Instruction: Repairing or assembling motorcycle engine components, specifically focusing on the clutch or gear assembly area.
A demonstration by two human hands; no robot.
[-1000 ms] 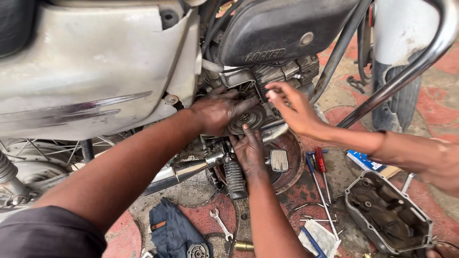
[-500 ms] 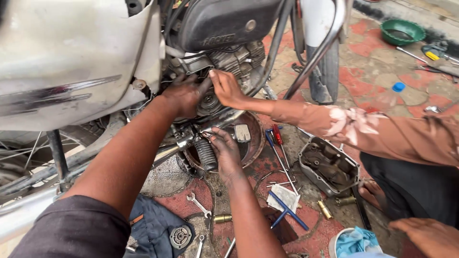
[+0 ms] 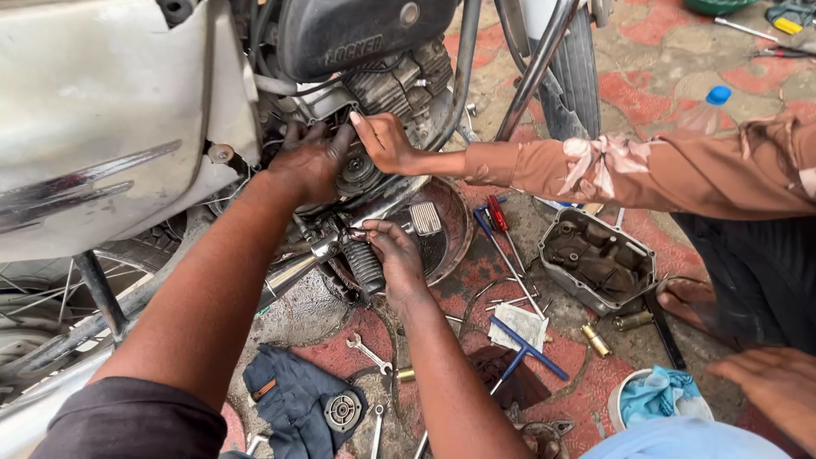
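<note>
From the head view, our left hand (image 3: pixel 310 161) presses spread fingers on the engine (image 3: pixel 357 166) at far centre beside a co-worker's hand (image 3: pixel 382 140), while our right hand (image 3: pixel 395 255) pinches the footpeg (image 3: pixel 364 265) just below.

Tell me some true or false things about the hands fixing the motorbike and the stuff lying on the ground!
1. The left hand is pressed against the motorbike engine. True.
2. The right hand is holding a hammer. False: it sits by the ribbed footpeg, and no hammer shows.
3. Another person's hand, in a brown sleeve, also touches the engine. True.
4. The grey engine cover is bolted onto the bike. False: it lies on the ground, inside facing up.
5. A small spanner lies on the ground near a dark blue cloth. True.
6. The bottle cap is red. False: it is blue.
</note>
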